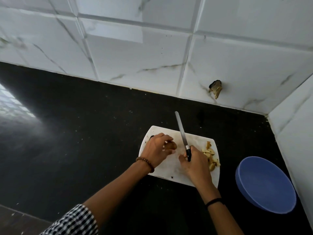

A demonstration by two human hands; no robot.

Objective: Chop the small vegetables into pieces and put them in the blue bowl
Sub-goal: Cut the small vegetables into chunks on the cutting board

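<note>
Head view looks down on our two hands working at a dark countertop point(84, 133) in a tiled corner. At the lower left of the frame our checked sleeve point(74, 221) is pushed up the left forearm, and a beaded bracelet point(145, 163) sits at that wrist. Our left hand point(157, 148) rests over the left part of a white cutting board point(167, 167), its fingers curled down and pinching a small brown vegetable point(171, 146) against the board. Just right of that, near the middle of the frame, a knife point(182, 131) points away from us toward the wall, its long narrow blade angled up and slightly left above the board; we cannot tell whether the edge touches the board. Our right hand point(194, 165) grips the knife's black handle, fingers wrapped round it, and a thin black band point(214, 201) circles that wrist. Beside this hand, along the board's right edge, lies a heap of pale yellow chopped pieces point(210, 156). Further right, at the lower right of the frame, the blue bowl point(264, 184) stands on the countertop, apart from the board and close to the side wall. Above, white marbled wall tiles point(135, 48) fill the upper frame, and one tile at centre right has a broken hole point(216, 88).
</note>
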